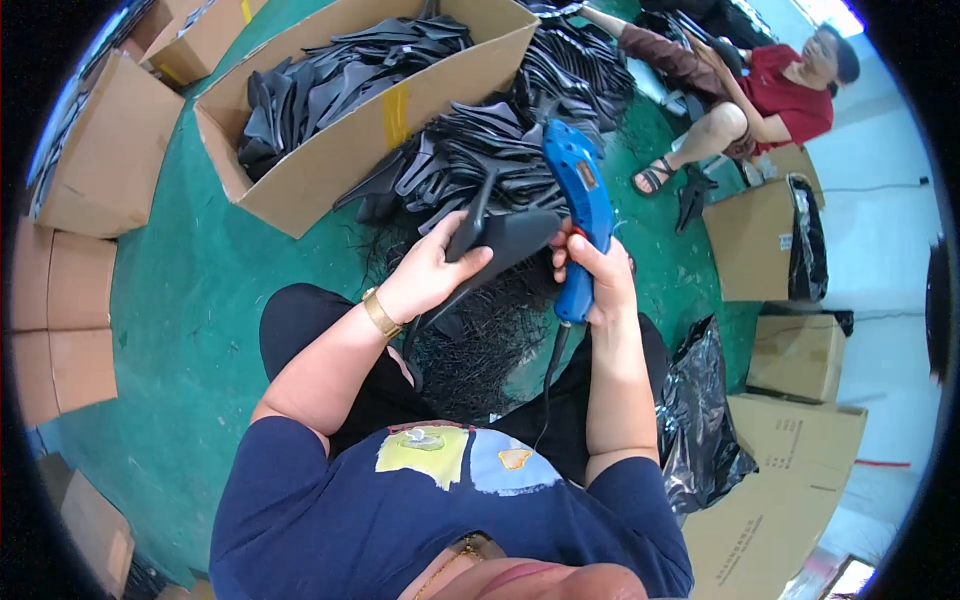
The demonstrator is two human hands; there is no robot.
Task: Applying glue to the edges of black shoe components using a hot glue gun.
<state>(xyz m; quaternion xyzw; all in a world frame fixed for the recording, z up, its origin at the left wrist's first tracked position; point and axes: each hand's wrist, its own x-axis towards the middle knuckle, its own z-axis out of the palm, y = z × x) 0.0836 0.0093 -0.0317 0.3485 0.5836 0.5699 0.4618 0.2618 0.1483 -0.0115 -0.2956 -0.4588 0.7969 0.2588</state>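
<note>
My left hand [432,268] is closed around a black moulded part [520,236] with a broad, smooth, curved body and a narrow upright piece. It is held above my lap. In my right hand [604,276] is a blue corded power tool [580,178], gripped by its handle with the fingers wrapped round. The tool's body points up and away from me, and its black cord [552,375] drops toward my lap. The right end of the black part lies close beside the tool; whether they touch I cannot tell. A pile of similar black parts [480,150] lies just beyond my hands.
Thin black trimmings [465,365] cover the green floor between my legs. Beyond to the left stands a large open carton [330,165] full of black parts. A co-worker in a red shirt [785,95] sits at far right. Cartons [765,245] and a black plastic bag [700,430] line the right side.
</note>
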